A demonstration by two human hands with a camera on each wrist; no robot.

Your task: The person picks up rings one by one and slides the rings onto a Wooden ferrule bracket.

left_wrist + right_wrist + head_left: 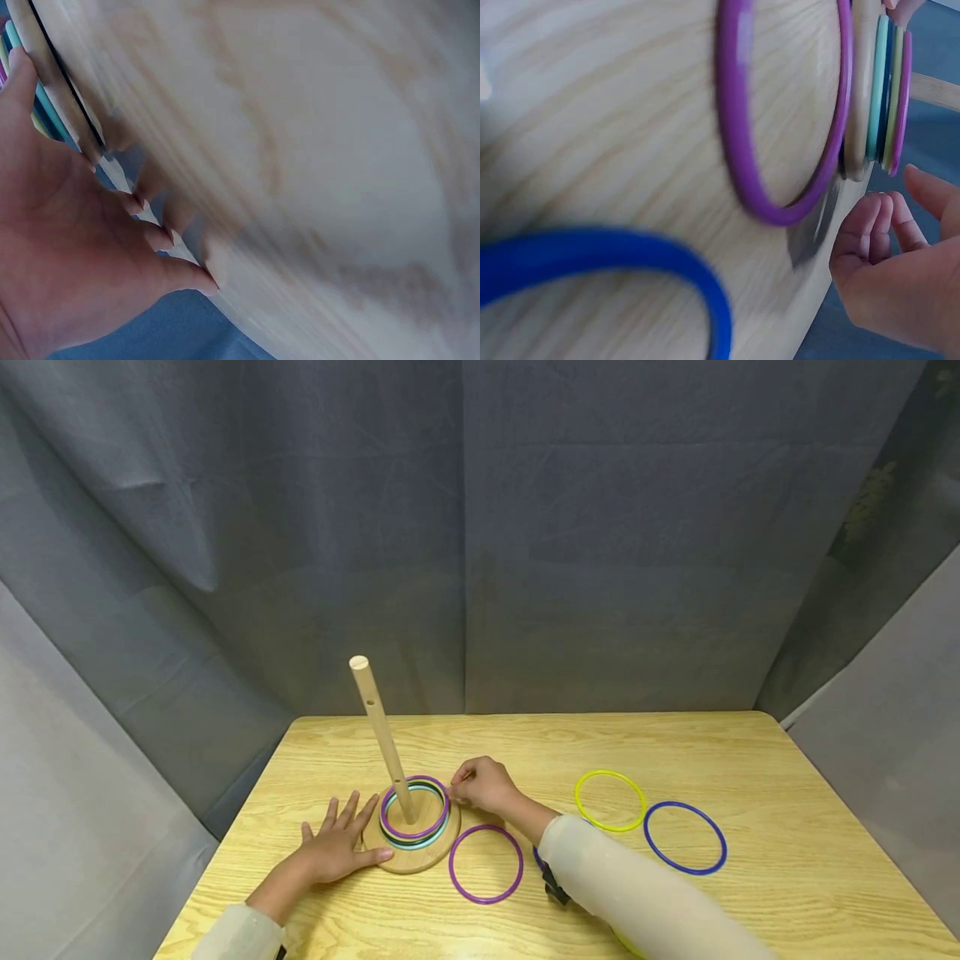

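A wooden peg stands tilted on a round wooden base with several thin rings stacked on it, a purple ring on top. My left hand lies flat on the table, fingers spread, thumb against the base's left edge. My right hand hovers at the stack's right edge, fingers loosely curled. In the right wrist view this hand holds nothing and sits just off the stack. A loose purple ring lies flat in front of the base.
On the wooden table, a yellow ring and a blue ring lie to the right. Another blue ring is partly hidden under my right forearm. Grey curtains close in the back and both sides.
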